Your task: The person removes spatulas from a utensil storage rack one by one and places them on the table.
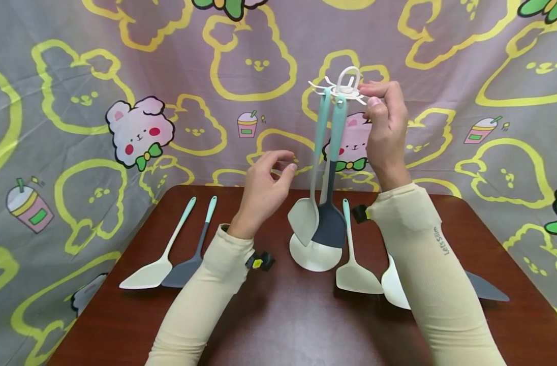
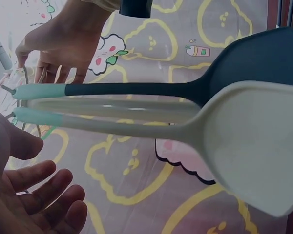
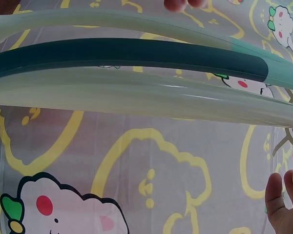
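A white utensil stand (image 1: 316, 256) has a round base on the table and a ring of hooks and a loop at its top. A pale turner (image 1: 304, 218) and a dark grey turner (image 1: 331, 226), both with mint handles, hang side by side from its hooks. My right hand (image 1: 388, 122) is at the top, pinching a hook on the right between thumb and fingers. To the left of the hanging turners, my left hand (image 1: 267, 188) is raised over the table, its fingers loosely bent and holding nothing. The left wrist view shows its empty palm below the pale turner (image 2: 254, 146).
On the table (image 1: 287, 325), a pale turner (image 1: 148, 274) and a dark grey turner (image 1: 184, 272) lie at left. Right of the base lie another pale turner (image 1: 358, 277), a white utensil (image 1: 394, 287) and a dark grey one (image 1: 486, 287), partly behind my right sleeve. A patterned curtain (image 1: 269, 51) hangs behind.
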Available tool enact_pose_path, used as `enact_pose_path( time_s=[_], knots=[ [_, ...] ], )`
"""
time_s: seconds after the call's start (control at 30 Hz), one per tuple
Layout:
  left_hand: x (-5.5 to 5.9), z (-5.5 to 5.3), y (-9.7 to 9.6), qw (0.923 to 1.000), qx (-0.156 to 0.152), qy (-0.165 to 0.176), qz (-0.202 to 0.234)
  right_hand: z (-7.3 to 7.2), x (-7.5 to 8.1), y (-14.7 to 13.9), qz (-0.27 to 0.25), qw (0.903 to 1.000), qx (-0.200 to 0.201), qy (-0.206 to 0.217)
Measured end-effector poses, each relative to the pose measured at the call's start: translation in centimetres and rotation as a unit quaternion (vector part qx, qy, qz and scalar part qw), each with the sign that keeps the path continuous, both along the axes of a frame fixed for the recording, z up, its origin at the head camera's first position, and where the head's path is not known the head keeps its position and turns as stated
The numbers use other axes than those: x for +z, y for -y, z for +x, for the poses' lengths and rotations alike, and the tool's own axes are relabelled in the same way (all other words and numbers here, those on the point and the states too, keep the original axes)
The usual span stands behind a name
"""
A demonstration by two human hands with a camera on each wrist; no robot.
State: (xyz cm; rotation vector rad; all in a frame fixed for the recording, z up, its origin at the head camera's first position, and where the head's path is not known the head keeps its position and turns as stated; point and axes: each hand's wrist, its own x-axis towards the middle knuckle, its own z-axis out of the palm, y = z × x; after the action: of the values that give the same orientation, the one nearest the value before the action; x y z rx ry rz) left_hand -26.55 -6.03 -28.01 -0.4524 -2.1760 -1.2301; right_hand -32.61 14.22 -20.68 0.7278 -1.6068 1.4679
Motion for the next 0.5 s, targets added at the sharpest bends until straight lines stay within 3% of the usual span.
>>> enact_pose_path(
  time_s=[0.5],
  knots=[
    [0.3, -0.3, -2.2, 0.9989, -0.035, 0.030, 0.003, 0.1, 0.0, 0.2, 0.000, 1.0000, 0.008, 0.001]
  ],
)
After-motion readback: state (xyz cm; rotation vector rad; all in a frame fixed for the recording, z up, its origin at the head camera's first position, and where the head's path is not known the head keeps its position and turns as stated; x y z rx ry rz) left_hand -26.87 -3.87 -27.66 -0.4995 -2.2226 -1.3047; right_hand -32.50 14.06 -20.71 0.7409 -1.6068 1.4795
